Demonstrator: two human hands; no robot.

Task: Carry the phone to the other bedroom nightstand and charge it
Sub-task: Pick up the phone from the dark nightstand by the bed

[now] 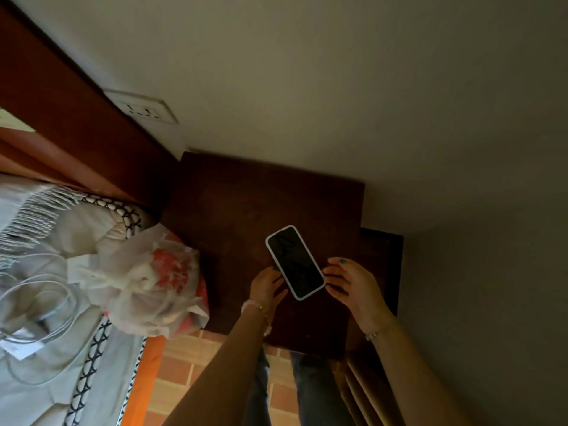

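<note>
A phone (294, 261) with a dark screen and a pale case is held face up over the dark wooden nightstand (233, 210). My left hand (268, 286) grips its lower left edge and my right hand (350, 282) touches its lower right edge with the fingertips. A white charger cable (40, 305) lies coiled on the bed at the left. A white wall socket (142, 108) sits on the wall above the headboard.
A bed with a pale fringed blanket (37, 216) and an orange sheet fills the left side. A translucent plastic bag (150, 281) with orange contents rests at the bed's edge beside the nightstand. Brick-tiled floor (184, 373) lies below, and flat cardboard pieces (365, 392) lean at the right.
</note>
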